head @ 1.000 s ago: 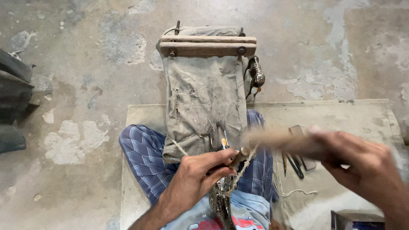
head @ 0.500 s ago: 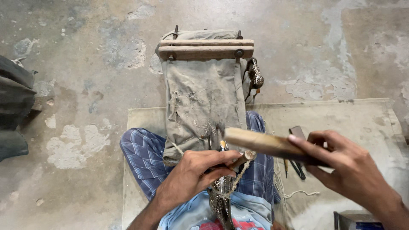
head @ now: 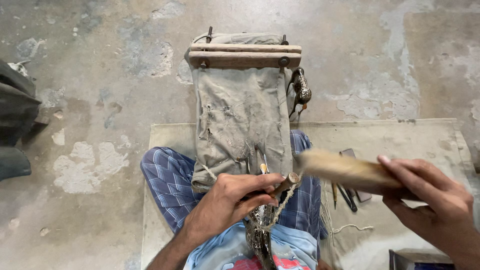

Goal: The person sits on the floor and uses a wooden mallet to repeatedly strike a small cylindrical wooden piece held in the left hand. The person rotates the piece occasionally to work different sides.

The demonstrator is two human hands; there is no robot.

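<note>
My left hand (head: 231, 200) is closed around a small wooden-handled tool (head: 286, 182) whose round butt end sticks out to the right, over a dark patterned strap (head: 258, 235) with pale cord wound about it. My right hand (head: 436, 205) grips a thick wooden stick (head: 345, 170), blurred with motion, its far end just right of the tool's butt. A stained grey canvas cloth (head: 240, 120) hangs from a wooden bar clamp (head: 245, 56) and drapes down onto my lap.
I sit on a pale mat (head: 380, 140) on a patchy concrete floor. Slim metal tools (head: 346, 196) and a dark flat object lie on the mat at my right. A dark box corner (head: 415, 260) is at bottom right, dark bundles (head: 15, 125) at far left.
My right hand has swung the wooden stick: its end came in close over the tool half a second ago and now sits slightly right of the butt. The left hand has held still.
</note>
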